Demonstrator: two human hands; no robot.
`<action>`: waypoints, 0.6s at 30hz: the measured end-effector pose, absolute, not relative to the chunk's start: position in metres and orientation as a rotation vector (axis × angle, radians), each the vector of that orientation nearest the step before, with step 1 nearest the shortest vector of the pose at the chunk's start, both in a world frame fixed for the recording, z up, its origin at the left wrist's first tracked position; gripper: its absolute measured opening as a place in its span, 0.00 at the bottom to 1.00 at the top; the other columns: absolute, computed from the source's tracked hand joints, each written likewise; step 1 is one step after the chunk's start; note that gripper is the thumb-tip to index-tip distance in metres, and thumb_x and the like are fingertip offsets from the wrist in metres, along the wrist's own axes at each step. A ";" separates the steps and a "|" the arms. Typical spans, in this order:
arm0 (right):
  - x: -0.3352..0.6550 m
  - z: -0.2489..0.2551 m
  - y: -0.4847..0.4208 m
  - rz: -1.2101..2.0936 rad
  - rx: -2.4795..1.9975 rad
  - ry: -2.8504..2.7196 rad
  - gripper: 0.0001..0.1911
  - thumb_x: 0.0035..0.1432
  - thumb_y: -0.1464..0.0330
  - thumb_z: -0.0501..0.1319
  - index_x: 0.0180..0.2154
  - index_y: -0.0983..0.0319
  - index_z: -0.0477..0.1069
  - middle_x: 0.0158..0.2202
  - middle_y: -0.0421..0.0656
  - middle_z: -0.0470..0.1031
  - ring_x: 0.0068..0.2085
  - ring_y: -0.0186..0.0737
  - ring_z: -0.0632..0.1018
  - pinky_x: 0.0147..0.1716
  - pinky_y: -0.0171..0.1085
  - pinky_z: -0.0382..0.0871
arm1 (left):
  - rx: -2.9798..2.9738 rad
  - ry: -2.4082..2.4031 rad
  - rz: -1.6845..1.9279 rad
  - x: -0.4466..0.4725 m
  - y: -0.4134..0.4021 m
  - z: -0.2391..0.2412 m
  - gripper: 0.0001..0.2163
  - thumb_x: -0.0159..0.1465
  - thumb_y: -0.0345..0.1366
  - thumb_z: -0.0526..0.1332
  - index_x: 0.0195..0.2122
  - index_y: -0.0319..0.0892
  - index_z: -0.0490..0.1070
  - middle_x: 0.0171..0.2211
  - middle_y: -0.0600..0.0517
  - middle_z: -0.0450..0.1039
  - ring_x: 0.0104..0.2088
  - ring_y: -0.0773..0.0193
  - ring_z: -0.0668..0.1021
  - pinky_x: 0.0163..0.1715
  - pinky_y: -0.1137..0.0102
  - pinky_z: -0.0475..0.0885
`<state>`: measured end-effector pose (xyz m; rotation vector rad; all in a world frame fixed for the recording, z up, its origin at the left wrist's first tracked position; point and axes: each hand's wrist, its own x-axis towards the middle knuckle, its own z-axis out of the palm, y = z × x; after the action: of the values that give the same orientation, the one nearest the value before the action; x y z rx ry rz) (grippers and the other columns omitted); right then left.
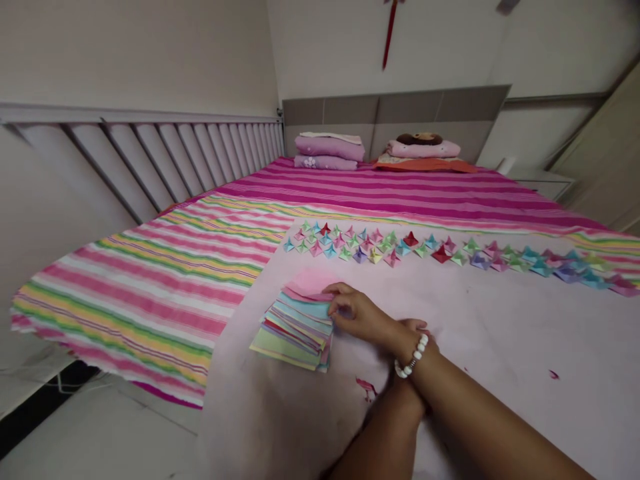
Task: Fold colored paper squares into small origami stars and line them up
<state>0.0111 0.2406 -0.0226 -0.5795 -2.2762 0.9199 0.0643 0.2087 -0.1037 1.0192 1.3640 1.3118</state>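
Paper squares [295, 323] in green, blue, red and pink lie in a loose, fanned stack on the left part of a pale sheet [500, 347] covering much of the bed. From where I stand, a white railing [175, 150] runs down the far left, then comes a striped cloth [160, 287] in pink, white, yellow and green, and then the stack. A pink square [307, 279] lies at its far end. At the stack's right edge is the person's right hand [345, 310], forefinger and thumb curled narrowly; I can't tell whether they pinch a sheet. Beyond, rows of folded paper shapes [411, 239] stretch away to the right. A red mark [367, 387] shows below the right hand. Further right, the left hand [417, 326] is mostly hidden by the crossing right forearm, which wears a white bead bracelet [423, 343]; what it holds, I can't tell. Another small red mark [554, 375] is well off to the right.
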 end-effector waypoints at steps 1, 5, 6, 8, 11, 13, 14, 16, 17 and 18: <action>0.011 -0.020 0.238 0.894 -0.575 -2.278 0.07 0.50 0.78 0.59 0.27 0.62 0.71 0.51 0.49 0.67 0.51 0.44 0.71 0.48 0.40 0.64 | 1.036 1.364 1.321 0.064 0.208 -0.102 0.11 0.52 0.23 0.59 0.34 0.41 0.73 0.33 0.48 0.75 0.39 0.59 0.76 0.43 0.70 0.69; 0.011 -0.009 0.225 0.734 -0.575 -2.291 0.07 0.52 0.78 0.57 0.29 0.61 0.71 0.61 0.50 0.57 0.60 0.49 0.62 0.54 0.48 0.58 | 1.055 1.380 1.324 0.059 0.202 -0.092 0.11 0.53 0.25 0.58 0.36 0.40 0.73 0.38 0.46 0.75 0.39 0.58 0.77 0.42 0.69 0.70; 0.011 -0.007 0.222 0.699 -0.566 -2.277 0.08 0.52 0.78 0.57 0.30 0.61 0.71 0.60 0.49 0.58 0.60 0.50 0.61 0.54 0.50 0.57 | 1.061 1.386 1.322 0.057 0.201 -0.089 0.11 0.53 0.25 0.58 0.37 0.41 0.73 0.38 0.45 0.75 0.39 0.58 0.77 0.42 0.69 0.70; 0.009 -0.003 0.216 0.676 -0.550 -2.211 0.09 0.51 0.78 0.57 0.30 0.60 0.71 0.56 0.49 0.62 0.58 0.49 0.63 0.53 0.50 0.58 | 1.078 1.401 1.318 0.055 0.199 -0.085 0.11 0.53 0.26 0.58 0.37 0.41 0.73 0.37 0.45 0.75 0.38 0.59 0.77 0.40 0.69 0.71; 0.007 0.004 0.210 0.744 -0.554 -2.052 0.09 0.50 0.78 0.57 0.29 0.59 0.71 0.46 0.47 0.66 0.50 0.45 0.69 0.48 0.45 0.63 | 1.094 1.414 1.313 0.055 0.197 -0.083 0.11 0.54 0.27 0.58 0.38 0.40 0.73 0.36 0.44 0.76 0.35 0.59 0.78 0.37 0.69 0.72; 0.006 0.011 0.207 0.798 -0.582 -1.962 0.08 0.50 0.77 0.58 0.28 0.59 0.72 0.40 0.45 0.66 0.44 0.42 0.70 0.44 0.42 0.65 | 1.081 1.414 1.312 0.055 0.197 -0.083 0.11 0.54 0.26 0.58 0.38 0.39 0.73 0.35 0.44 0.76 0.34 0.59 0.78 0.37 0.69 0.72; 0.006 0.015 0.205 0.820 -0.602 -1.923 0.07 0.50 0.77 0.58 0.27 0.60 0.72 0.38 0.44 0.66 0.42 0.41 0.70 0.42 0.41 0.65 | 1.070 1.411 1.313 0.055 0.197 -0.083 0.11 0.54 0.26 0.58 0.38 0.39 0.73 0.35 0.44 0.76 0.34 0.59 0.78 0.37 0.69 0.72; 0.005 0.023 0.201 0.882 -0.644 -1.845 0.06 0.51 0.75 0.58 0.27 0.60 0.71 0.34 0.43 0.66 0.34 0.37 0.70 0.34 0.37 0.65 | 1.036 1.397 1.324 0.055 0.198 -0.083 0.11 0.52 0.25 0.59 0.37 0.39 0.73 0.35 0.45 0.76 0.35 0.59 0.77 0.38 0.68 0.71; 0.005 0.028 0.198 0.934 -0.650 -1.803 0.04 0.52 0.73 0.59 0.27 0.60 0.71 0.34 0.43 0.66 0.30 0.35 0.68 0.29 0.35 0.64 | 0.985 1.386 1.331 0.056 0.198 -0.082 0.11 0.51 0.26 0.60 0.36 0.39 0.73 0.34 0.45 0.76 0.35 0.59 0.77 0.39 0.68 0.71; 0.006 0.032 0.195 1.003 -0.652 -1.754 0.03 0.52 0.72 0.59 0.28 0.60 0.71 0.34 0.42 0.67 0.27 0.33 0.66 0.25 0.34 0.62 | 0.920 1.372 1.338 0.056 0.199 -0.081 0.10 0.50 0.26 0.61 0.34 0.40 0.74 0.34 0.46 0.76 0.36 0.58 0.77 0.40 0.68 0.70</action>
<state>0.0060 0.1949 0.0320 -0.6516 -1.7536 1.0026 0.0558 0.1992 -0.0812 0.9202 1.3719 1.3379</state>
